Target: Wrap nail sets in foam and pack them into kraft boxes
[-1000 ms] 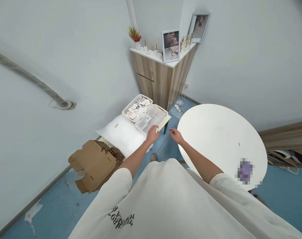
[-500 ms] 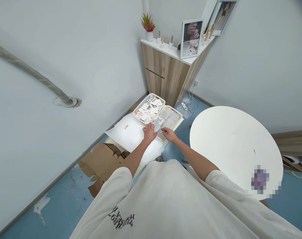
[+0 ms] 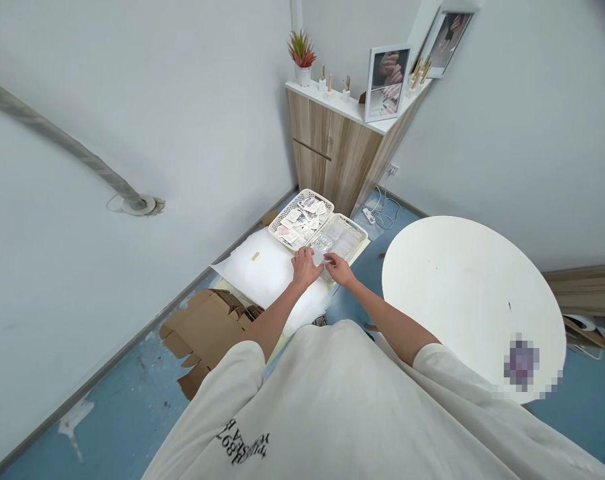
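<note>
Tray edge [image 3: 348,261], left hand [image 3: 305,268], right hand [image 3: 338,269], touching

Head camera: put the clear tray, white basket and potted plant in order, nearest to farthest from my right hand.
1. Clear tray, just ahead of the right hand.
2. White basket, beyond it to the left.
3. Potted plant, farthest, on the cabinet top.

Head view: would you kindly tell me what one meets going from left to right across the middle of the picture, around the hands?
Flattened cardboard box, white sheet, left hand, right hand, round white table
</note>
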A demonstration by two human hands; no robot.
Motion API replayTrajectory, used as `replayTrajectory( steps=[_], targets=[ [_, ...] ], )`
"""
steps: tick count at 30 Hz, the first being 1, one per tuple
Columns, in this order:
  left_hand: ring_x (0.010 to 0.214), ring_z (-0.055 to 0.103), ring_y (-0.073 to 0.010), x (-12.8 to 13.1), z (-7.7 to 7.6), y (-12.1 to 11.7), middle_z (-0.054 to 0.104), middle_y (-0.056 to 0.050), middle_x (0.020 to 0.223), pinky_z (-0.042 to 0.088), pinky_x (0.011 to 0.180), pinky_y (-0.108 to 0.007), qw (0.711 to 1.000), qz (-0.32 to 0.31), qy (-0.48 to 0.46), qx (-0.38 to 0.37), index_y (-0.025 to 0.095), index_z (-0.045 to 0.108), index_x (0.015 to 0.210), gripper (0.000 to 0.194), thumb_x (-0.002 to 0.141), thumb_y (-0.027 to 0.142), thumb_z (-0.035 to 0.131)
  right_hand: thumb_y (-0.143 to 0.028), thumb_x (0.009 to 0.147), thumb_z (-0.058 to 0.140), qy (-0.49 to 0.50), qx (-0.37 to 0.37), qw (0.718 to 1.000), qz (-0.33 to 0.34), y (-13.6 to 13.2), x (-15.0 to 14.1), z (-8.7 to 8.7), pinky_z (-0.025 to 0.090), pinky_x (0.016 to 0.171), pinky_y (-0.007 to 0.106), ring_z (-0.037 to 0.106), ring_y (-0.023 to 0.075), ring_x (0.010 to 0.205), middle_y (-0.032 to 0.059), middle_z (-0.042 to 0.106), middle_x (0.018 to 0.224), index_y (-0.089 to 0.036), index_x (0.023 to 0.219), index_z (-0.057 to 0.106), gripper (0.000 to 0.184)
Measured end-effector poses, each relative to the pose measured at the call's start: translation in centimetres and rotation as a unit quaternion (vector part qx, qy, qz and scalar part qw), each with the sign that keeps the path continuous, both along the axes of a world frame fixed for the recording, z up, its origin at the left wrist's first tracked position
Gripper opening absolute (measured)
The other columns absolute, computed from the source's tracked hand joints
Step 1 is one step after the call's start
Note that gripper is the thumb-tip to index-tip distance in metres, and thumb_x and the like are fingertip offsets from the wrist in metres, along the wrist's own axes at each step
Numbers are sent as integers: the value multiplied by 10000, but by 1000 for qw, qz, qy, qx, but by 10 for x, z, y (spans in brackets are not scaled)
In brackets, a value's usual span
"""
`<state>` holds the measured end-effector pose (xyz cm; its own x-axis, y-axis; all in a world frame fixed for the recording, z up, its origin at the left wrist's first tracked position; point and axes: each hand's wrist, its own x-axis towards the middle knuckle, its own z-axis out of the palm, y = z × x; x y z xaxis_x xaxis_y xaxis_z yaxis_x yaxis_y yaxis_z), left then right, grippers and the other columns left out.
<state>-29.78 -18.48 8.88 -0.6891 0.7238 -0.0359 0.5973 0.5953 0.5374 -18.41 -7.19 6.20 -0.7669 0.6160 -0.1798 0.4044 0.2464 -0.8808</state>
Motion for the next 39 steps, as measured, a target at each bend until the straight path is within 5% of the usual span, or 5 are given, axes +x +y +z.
replayTrajectory(
  steps=[8, 16, 29, 34, 39],
  targets=[
    [1295, 478, -290, 46, 7, 44, 515, -118, 1333, 403, 1020, -431, 991, -100, -35, 83, 237, 472, 1159, 330, 854, 202, 594, -255, 864, 534, -7, 23, 993, -116, 30, 63, 19, 529, 956, 367, 684, 182, 943, 36, 690, 1250, -260, 1202, 633, 352],
    [1248, 557, -263, 150, 0, 118, 607, -80, 1300, 437, 1043, -424, 959, -232, -141, 80, 244, 479, 1215, 422, 815, 129, 549, -268, 855, 509, -23, 26, 967, -252, 68, 196, 16, 537, 936, 384, 674, 190, 936, 59, 678, 1254, -245, 1215, 615, 376],
    [1240, 556, -299, 407, -61, 212, 620, -72, 1308, 458, 1009, -452, 903, -340, -236, -113, 272, 504, 1259, 485, 788, 208, 601, -228, 824, 524, -125, -59, 919, -369, 116, 467, -35, 540, 930, 362, 668, 192, 955, 78, 642, 1271, -233, 1361, 544, 537],
    [1305, 505, -329, 481, -89, 239, 547, -74, 1426, 422, 1066, -493, 896, -348, -225, -159, 275, 512, 1264, 495, 785, 219, 623, -199, 834, 511, -140, -94, 915, -366, 134, 531, -62, 519, 978, 365, 655, 190, 971, 90, 618, 1291, -215, 1405, 516, 571],
    [1373, 448, -329, 510, -106, 247, 455, -85, 1509, 399, 1104, -486, 895, -355, -208, -171, 263, 532, 1250, 472, 791, 202, 622, -200, 856, 500, -137, -94, 927, -337, 144, 560, -83, 508, 1011, 378, 635, 223, 1061, 125, 561, 1365, -190, 1454, 477, 598]
  ],
)
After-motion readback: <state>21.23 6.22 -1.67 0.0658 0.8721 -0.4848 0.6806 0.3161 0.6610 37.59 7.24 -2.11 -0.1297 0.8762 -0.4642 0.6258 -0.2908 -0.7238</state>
